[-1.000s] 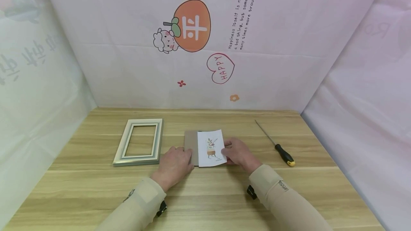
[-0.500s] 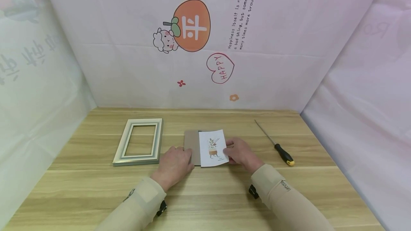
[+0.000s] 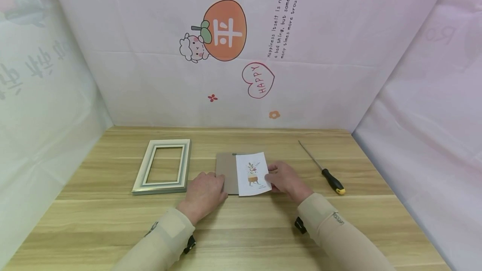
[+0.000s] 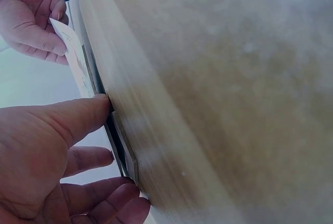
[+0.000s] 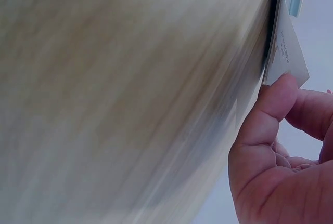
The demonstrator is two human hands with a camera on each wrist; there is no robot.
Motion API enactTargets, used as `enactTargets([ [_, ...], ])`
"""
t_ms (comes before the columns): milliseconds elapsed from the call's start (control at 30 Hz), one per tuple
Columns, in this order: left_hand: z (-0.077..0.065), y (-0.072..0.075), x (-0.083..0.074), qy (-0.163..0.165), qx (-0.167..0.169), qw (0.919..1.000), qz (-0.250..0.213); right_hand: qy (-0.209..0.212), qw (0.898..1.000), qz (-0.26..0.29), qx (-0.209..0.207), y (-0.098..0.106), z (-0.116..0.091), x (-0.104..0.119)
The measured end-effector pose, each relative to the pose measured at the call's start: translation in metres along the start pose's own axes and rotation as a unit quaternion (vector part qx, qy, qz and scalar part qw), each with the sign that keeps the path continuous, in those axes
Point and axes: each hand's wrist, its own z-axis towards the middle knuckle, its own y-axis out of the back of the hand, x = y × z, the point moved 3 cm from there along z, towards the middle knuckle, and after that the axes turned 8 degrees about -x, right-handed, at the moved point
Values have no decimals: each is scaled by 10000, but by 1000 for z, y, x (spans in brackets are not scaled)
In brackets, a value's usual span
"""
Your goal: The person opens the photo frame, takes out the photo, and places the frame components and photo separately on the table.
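A white picture card (image 3: 253,175), printed with a plant in an orange pot, lies partly over a grey-brown backing board (image 3: 226,166) in the head view. My right hand (image 3: 285,180) pinches the card's right edge between thumb and fingers; in the right wrist view the thumb (image 5: 278,96) presses on the card's corner, which bends up. With thumb and fingers, my left hand (image 3: 204,193) grips the board's near left edge. The left wrist view shows the left thumb (image 4: 83,117) on that edge and the fingers curled beside it.
An empty cream picture frame (image 3: 144,175) lies to the left on the wooden table (image 3: 241,233). At the right is a screwdriver (image 3: 332,181) with a black and yellow handle. White printed cloth (image 3: 150,87) walls off the back and sides.
My right hand has drawn the card a little to the right, so more of the board shows at its left. The left hand and the board have stayed in place.
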Motion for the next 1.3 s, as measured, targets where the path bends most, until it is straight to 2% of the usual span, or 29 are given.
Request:
enactTargets([
  [467, 0, 0, 0, 2, 73, 10000, -29, 85, 10000, 23, -12, 6, 0, -4],
  [1300, -1, 0, 1, -16, 82, 10000, -42, -14, 9999, 107, -1, 17, -2, -7],
])
